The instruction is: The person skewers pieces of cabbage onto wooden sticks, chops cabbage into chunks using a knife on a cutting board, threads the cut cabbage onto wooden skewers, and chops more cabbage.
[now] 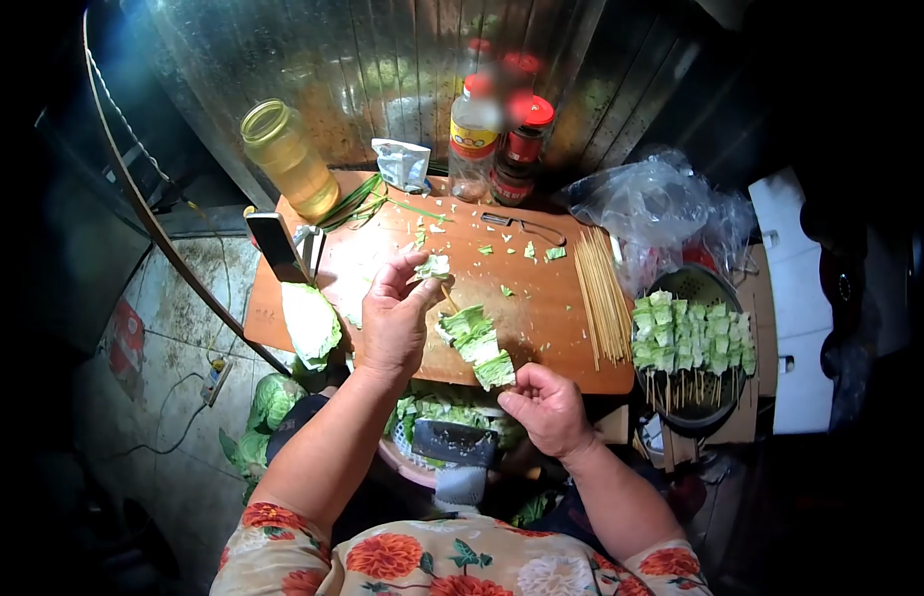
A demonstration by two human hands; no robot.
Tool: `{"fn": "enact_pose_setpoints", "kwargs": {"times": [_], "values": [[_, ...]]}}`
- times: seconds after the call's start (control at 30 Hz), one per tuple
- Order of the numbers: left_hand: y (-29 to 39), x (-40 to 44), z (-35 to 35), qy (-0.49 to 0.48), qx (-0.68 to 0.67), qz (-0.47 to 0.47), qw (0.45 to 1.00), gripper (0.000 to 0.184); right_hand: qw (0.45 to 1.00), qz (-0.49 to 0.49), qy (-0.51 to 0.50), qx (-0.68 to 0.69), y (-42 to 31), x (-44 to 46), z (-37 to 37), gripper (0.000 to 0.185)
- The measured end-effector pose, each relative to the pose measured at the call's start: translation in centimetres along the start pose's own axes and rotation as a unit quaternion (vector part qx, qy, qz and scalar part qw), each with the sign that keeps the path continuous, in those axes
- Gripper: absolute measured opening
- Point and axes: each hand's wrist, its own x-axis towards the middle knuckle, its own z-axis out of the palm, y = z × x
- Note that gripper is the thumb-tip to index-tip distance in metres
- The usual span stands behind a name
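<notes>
My left hand is closed, pinching a small cabbage piece between thumb and fingers above the wooden board. Just below that piece is the bare tip of a bamboo skewer. Several folded cabbage pieces are threaded along this skewer, which slants down toward my right hand. My right hand grips its lower end, mostly hidden by the fingers and cabbage. Under the board's front edge, a cleaver lies across a basket of cut cabbage.
Loose skewers lie on the board, left of a dark bowl bearing finished cabbage skewers. A peeler, jar, bottle, phone and cabbage leaf sit around the board.
</notes>
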Motion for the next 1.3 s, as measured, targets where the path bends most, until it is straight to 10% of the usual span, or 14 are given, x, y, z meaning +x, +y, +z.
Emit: {"fn": "enact_pose_setpoints", "kwargs": {"times": [0.27, 0.6, 0.8, 1.03, 1.3], "values": [[-0.1, -2.0, 0.9, -0.042, -0.01, -0.134, 0.99, 0.025, 0.995, 0.012, 0.011, 0.098, -0.4, 0.2, 0.6, 0.009], [-0.9, -0.9, 0.0, -0.084, 0.03, -0.072, 0.993, 0.027, 0.999, -0.002, 0.04, -0.01, 0.7, 0.9, 0.1, 0.006], [-1.6, 2.1, -1.8, -0.037, 0.093, -0.035, 0.994, 0.021, 0.984, 0.08, 0.048, 0.153, -1.0, 0.4, -1.3, 0.009], [-9.0, 3.8, -5.8, -0.152, 0.577, -0.119, 0.794, 0.035, 0.988, 0.059, 0.054, 0.129, -1.3, 0.3, -1.3, 0.011], [-7.5, 2.7, -4.1, -0.158, 0.617, -0.176, 0.751, 0.041, 0.992, 0.054, 0.054, 0.098, -1.3, 0.2, -1.5, 0.011]]}}
